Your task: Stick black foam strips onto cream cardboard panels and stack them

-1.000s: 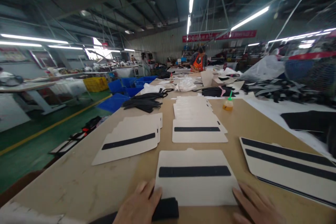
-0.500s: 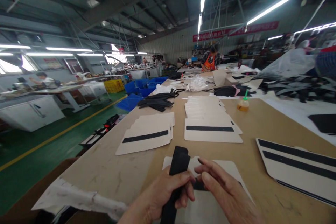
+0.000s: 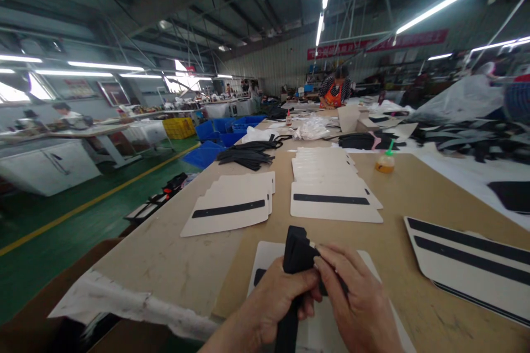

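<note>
My left hand (image 3: 275, 298) is wrapped round a bundle of black strips (image 3: 292, 245) held upright near the table's front. The fingertips of my right hand (image 3: 351, 292) pinch one black strip (image 3: 311, 260) at the bundle's right side, bending it away from the others. Under both hands lies a cream panel (image 3: 265, 256) with a black band across it, mostly hidden by my hands. Just beyond it, overlapping cream panels with a black band lie in a left stack (image 3: 232, 226) and a right stack (image 3: 335, 212).
More banded panels (image 3: 467, 259) lie at the right. A bottle with a green nozzle (image 3: 386, 162) stands beyond them. Black straps (image 3: 246, 154) are piled near the left edge, with blue bins (image 3: 205, 154) beside the table. A person in an orange apron (image 3: 334, 94) works at the far end.
My right hand has moved left to the bundle and closed on a strip, pulling it partly aside. My left hand and the bundle have shifted slightly right.
</note>
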Available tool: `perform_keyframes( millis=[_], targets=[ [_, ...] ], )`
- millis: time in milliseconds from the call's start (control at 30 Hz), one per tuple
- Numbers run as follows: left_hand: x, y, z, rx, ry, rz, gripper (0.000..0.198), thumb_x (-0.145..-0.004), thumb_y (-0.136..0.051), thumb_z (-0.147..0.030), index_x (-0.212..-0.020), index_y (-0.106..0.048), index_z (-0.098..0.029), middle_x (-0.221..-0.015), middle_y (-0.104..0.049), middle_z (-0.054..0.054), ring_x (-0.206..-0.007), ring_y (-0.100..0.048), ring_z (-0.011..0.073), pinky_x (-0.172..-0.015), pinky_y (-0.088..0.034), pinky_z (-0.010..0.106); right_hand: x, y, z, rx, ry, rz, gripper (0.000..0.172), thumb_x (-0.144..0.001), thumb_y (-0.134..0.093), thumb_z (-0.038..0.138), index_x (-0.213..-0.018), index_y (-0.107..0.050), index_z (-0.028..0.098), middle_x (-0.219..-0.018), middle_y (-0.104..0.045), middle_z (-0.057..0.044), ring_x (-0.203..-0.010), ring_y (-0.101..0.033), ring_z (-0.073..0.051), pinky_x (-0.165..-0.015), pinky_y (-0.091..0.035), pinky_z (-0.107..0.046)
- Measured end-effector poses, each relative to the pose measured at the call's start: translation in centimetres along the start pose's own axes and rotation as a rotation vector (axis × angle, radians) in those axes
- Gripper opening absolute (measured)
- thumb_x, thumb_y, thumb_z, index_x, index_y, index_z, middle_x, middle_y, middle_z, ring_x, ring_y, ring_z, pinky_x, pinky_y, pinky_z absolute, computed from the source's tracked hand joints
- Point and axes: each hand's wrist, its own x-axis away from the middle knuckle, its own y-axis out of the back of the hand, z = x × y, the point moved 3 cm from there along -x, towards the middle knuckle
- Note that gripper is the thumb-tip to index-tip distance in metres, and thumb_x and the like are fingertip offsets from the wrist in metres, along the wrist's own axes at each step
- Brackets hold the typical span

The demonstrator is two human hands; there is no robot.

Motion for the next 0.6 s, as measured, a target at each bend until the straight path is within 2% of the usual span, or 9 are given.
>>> perform_keyframes(
  millis=[67,167,267,333,433,533,600],
  targets=[
    [0.0,-0.3,0.2,-0.011,-0.008,0.014,0.05,-0.067,-0.075,-0.058,-0.064,-0.061,-0.01,-0.057,-0.057,0.002,-0.042,-0.047,0.0061,-0.04,-0.031,0.018,-0.3,0.2,-0.1,0.097,0.079,-0.035,0.025,-0.096,-0.05,0.028,-0.106,-0.071,0.021,-0.103,-0.073,-0.01,-0.09,-0.07,-0.022,-0.081,-0.059,-0.032],
    [-0.2,-0.7,0.1,-0.049,-0.008,-0.01,0.052,-0.071,-0.071,-0.062,-0.064,-0.061,-0.011,-0.058,-0.058,0.003,-0.041,-0.047,0.0068,-0.04,-0.031,0.019,-0.5,0.1,-0.4,0.223,0.164,-0.004,0.027,-0.096,-0.051,0.026,-0.112,-0.07,0.019,-0.098,-0.075,-0.01,-0.085,-0.071,-0.023,-0.077,-0.059,-0.034],
    [-0.4,-1.0,0.0,-0.073,-0.009,-0.06,0.046,-0.074,-0.068,-0.056,-0.062,-0.059,-0.013,-0.053,-0.055,0.001,-0.041,-0.046,0.0075,-0.04,-0.03,0.019,-0.2,0.0,-0.1,0.264,0.223,-0.02,0.027,-0.094,-0.054,0.023,-0.116,-0.069,0.019,-0.101,-0.075,-0.01,-0.084,-0.072,-0.024,-0.074,-0.058,-0.034],
    [-0.5,-1.2,0.0,-0.065,-0.018,-0.081,0.04,-0.075,-0.066,-0.051,-0.061,-0.057,-0.014,-0.048,-0.051,-0.001,-0.041,-0.044,0.0079,-0.041,-0.029,0.019,0.0,0.0,0.4,0.205,0.224,-0.048,0.027,-0.092,-0.056,0.022,-0.116,-0.069,0.02,-0.106,-0.074,-0.01,-0.09,-0.071,-0.024,-0.079,-0.057,-0.035],
    [-0.4,-1.1,-0.1,-0.062,-0.015,-0.069,0.04,-0.074,-0.067,-0.052,-0.062,-0.057,-0.015,-0.047,-0.05,-0.002,-0.041,-0.043,0.0082,-0.042,-0.029,0.02,-0.3,0.0,0.6,-0.045,0.064,-0.01,0.02,-0.092,-0.055,0.028,-0.102,-0.072,0.024,-0.102,-0.073,-0.007,-0.092,-0.069,-0.022,-0.083,-0.056,-0.033],
    [0.1,-0.4,-0.4,-0.186,-0.002,0.014,0.05,-0.071,-0.067,-0.062,-0.067,-0.065,-0.013,-0.054,-0.056,0.002,-0.044,-0.047,0.0101,-0.046,-0.033,0.022,-1.0,0.6,-1.5,-0.361,-0.29,0.098,0.022,-0.091,-0.056,0.043,-0.085,-0.07,0.026,-0.08,-0.07,-0.003,-0.075,-0.066,-0.019,-0.069,-0.056,-0.029],
    [0.6,0.4,-0.6,-0.288,-0.023,0.049,0.055,-0.071,-0.066,-0.067,-0.073,-0.07,-0.012,-0.059,-0.06,0.004,-0.05,-0.051,0.012,-0.05,-0.035,0.023,-1.3,1.2,-3.8,-0.574,-0.507,0.093,0.026,-0.086,-0.06,0.052,-0.084,-0.068,0.027,-0.073,-0.068,-0.002,-0.069,-0.065,-0.02,-0.065,-0.057,-0.029]
  ],
)
